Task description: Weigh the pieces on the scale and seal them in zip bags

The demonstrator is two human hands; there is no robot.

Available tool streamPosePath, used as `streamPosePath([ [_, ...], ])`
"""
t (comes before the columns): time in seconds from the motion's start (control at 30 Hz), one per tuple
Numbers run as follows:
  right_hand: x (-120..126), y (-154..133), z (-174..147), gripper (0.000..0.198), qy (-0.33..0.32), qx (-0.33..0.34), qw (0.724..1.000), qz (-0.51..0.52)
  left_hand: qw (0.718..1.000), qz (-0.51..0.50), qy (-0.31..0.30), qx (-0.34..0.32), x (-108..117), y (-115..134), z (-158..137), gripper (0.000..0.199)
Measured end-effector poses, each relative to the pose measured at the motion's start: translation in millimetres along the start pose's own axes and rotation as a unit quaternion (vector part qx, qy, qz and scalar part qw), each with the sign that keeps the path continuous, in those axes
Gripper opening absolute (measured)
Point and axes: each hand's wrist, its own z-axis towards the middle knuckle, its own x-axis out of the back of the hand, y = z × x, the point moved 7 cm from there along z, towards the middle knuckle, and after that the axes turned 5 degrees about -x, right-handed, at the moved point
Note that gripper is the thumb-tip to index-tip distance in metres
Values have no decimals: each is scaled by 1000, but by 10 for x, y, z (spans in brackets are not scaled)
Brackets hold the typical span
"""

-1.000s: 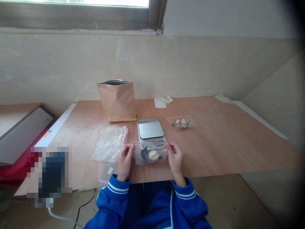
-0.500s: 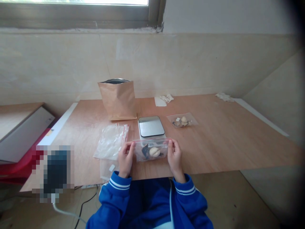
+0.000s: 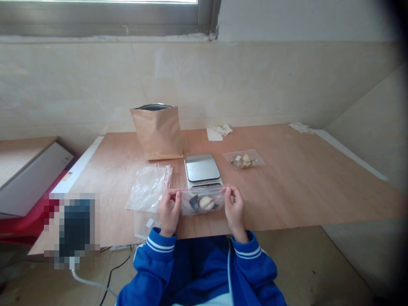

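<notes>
A clear zip bag (image 3: pixel 186 210) hangs stretched between my hands over the table's near edge, its red-lined top edge level. Inside lie a pale, rounded lump (image 3: pixel 206 203) and dark pieces whose kind I cannot tell. My left hand (image 3: pixel 168 212) pinches the bag's top left corner. At the top right corner, my right hand (image 3: pixel 234 212) is closed on it with thumb and fingers. Just beyond the bag stands a small digital scale (image 3: pixel 202 167) with a bare metal plate; the bag partly hides its front.
Flat clear zip bags (image 3: pixel 148 187) lie left of the scale. An open brown paper pouch (image 3: pixel 157 134) stands behind them. Right of the scale rests another filled zip bag (image 3: pixel 245 160). Crumpled tissue (image 3: pixel 224 130) lies at the back. A blurred-out dark object with a cable (image 3: pixel 76 229) is at left.
My hands still hold the bag by both top corners. The left fingers have shifted slightly to the right, and the camera view has moved a little.
</notes>
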Motion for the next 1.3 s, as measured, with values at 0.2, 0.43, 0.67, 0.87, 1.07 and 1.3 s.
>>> streamPosePath([
  [0.2, -51, -13, -9, 28, -42, -41, 998, 39, 996, -75, -28, 46, -29, -18, 2, 25],
  [0.43, -68, -41, -2, 29, -44, -28, 998, 25, 987, -122, -43, 97, -83, -59, 6, 26],
  [0.67, -74, 35, 4, 30, -46, -51, 997, 36, 987, -114, -44, 103, -79, -59, 2, 26],
  [0.87, -9, 60, 22, 30, -14, -35, 999, 22, 994, -87, -29, 60, -57, -54, 40, 22],
  [1.07, 8, 81, 22, 27, -25, -44, 998, 45, 996, -70, -35, 36, -64, -18, 45, 20],
  [1.3, 38, 21, 13, 24, -11, -34, 998, 55, 996, -70, -51, 26, -83, 15, 45, 19],
])
